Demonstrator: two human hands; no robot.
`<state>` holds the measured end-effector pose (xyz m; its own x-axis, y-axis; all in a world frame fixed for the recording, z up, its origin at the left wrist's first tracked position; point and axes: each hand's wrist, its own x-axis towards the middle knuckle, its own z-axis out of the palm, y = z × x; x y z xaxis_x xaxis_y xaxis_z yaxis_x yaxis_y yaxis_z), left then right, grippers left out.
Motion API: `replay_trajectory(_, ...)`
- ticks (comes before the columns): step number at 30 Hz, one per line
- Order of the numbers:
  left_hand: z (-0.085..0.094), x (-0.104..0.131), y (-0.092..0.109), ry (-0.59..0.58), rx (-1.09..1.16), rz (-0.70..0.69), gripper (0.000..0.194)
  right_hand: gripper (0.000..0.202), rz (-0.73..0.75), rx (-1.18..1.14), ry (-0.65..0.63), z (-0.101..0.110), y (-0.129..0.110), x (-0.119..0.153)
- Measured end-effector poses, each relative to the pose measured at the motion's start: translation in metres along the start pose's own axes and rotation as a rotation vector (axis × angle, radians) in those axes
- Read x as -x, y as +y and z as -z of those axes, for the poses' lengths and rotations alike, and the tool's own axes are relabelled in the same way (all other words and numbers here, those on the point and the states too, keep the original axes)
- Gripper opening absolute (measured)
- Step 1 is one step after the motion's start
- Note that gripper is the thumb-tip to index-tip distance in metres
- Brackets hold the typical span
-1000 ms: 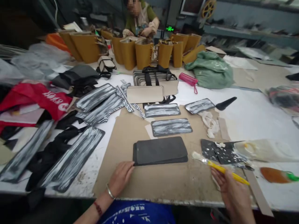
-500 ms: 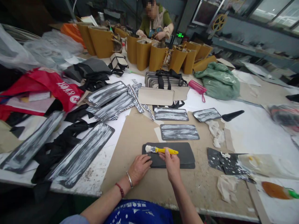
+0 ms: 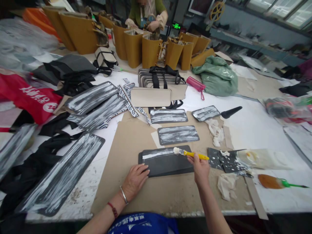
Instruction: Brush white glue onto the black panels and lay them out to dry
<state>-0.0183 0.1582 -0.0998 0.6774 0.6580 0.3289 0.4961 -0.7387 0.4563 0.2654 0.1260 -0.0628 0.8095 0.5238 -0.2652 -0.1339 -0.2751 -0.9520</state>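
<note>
My right hand [image 3: 201, 167] grips the yellow handle of a paintbrush [image 3: 192, 154]. Its white-coated bristles touch the top edge of a dark grey panel [image 3: 168, 164], which lies over another dark panel. A white streak runs along that top edge, left of the bristles. Flat at the panel's lower left corner rests my left hand [image 3: 136, 178], fingers stretched out, holding nothing. Beyond lie two smaller panels smeared white, the nearer panel [image 3: 178, 135] and the farther panel [image 3: 168, 116]. A white-spattered dark sheet [image 3: 224, 161] is just right of my right hand.
Large white-streaked panels [image 3: 65, 175] lie at left beside black cloth strips. Behind are a beige board [image 3: 151, 97], a pink pouch [image 3: 195, 84] and a green plastic bag [image 3: 215, 76]. At right lies an orange-brown bottle [image 3: 270, 181]. A co-worker [image 3: 146, 18] stands behind tan bags [image 3: 134, 48].
The brush in my right hand has moved right along the panel, and a white streak now shows behind it. My left hand stays at the panel's left end. The view has shifted.
</note>
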Motion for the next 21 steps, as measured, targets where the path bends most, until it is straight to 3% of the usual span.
replay_trajectory(6, 0.0, -0.001, 0.001, 0.002, -0.022, -0.014, 0.02, 0.039, 0.042, -0.013, 0.134, 0.043, 0.003, -0.041)
replay_trajectory(10, 0.001, -0.002, 0.001, -0.021, 0.028, 0.006, 0.023, 0.042, 0.079, 0.004, 0.157, 0.054, -0.004, -0.028)
replay_trajectory(16, 0.009, -0.005, -0.003, -0.027, 0.225, 0.233, 0.025, 0.048, 0.021, 0.154, -0.15, 0.019, -0.017, 0.056)
replay_trajectory(21, 0.01, -0.005, -0.009, -0.075, 0.313, 0.305, 0.026, 0.046, -0.043, 0.109, -0.311, -0.021, -0.004, 0.106)
